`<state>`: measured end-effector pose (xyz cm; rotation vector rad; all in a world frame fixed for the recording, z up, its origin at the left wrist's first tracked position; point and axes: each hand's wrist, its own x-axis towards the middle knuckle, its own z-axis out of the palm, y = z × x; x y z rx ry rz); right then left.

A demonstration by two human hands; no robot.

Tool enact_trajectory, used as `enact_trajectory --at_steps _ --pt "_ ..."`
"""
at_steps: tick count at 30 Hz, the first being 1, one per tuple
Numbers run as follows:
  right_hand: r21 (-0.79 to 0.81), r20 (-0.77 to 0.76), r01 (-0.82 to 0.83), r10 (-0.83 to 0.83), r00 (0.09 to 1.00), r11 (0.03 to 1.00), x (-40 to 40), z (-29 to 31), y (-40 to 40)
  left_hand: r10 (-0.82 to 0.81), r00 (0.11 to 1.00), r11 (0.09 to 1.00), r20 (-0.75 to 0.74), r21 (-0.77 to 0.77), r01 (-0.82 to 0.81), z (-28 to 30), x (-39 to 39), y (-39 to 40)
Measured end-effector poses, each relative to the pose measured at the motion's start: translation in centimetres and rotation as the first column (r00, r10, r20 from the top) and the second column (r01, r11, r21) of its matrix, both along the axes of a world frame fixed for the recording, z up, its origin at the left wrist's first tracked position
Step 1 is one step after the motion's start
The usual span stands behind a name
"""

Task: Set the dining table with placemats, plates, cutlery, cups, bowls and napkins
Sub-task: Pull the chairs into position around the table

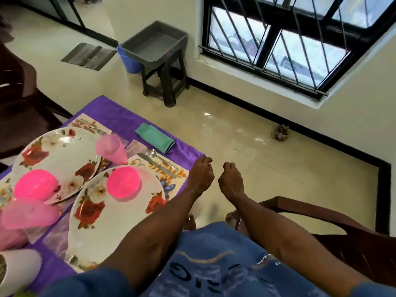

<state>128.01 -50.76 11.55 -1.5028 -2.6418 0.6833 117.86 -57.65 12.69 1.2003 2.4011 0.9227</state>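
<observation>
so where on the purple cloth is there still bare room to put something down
Bare purple tablecloth shows beyond the folded green napkin, toward the far corner, and in a strip along the near edge beside the white pot. The middle is crowded: two floral plates holding pink bowls, plus pink cups.

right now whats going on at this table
A person is setting a table with a purple cloth. Two floral plates sit on placemats, each with a pink bowl on it; pink cups, a knife, a spoon and a green napkin are out. The left hand and right hand hang past the table's corner, fingers curled, holding nothing visible.
</observation>
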Motion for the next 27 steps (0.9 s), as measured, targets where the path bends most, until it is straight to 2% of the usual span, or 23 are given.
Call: enact_trajectory --at_steps 8,16,24,27 --pt "-0.003 0.023 -0.034 0.034 0.999 0.999 -5.1 0.5 6.1 0.013 1.0 1.0 0.015 -0.007 -0.013 0.1 -4.9 6.1" --pt "-0.044 0.023 -0.202 0.203 0.979 0.978 -12.2 -1.4 15.1 0.222 0.974 0.971 0.04 -0.096 -0.217 -2.4 -10.5 13.1" --pt "-0.077 0.055 -0.466 0.47 0.881 0.881 -16.9 -1.0 29.1 0.37 0.927 0.889 0.055 -0.309 -0.337 -3.2 -13.3 24.0" --pt "-0.072 0.079 -0.573 0.577 0.813 0.817 -18.6 -0.2 33.9 0.444 0.894 0.845 0.057 -0.359 -0.397 -2.9 -14.1 27.2"
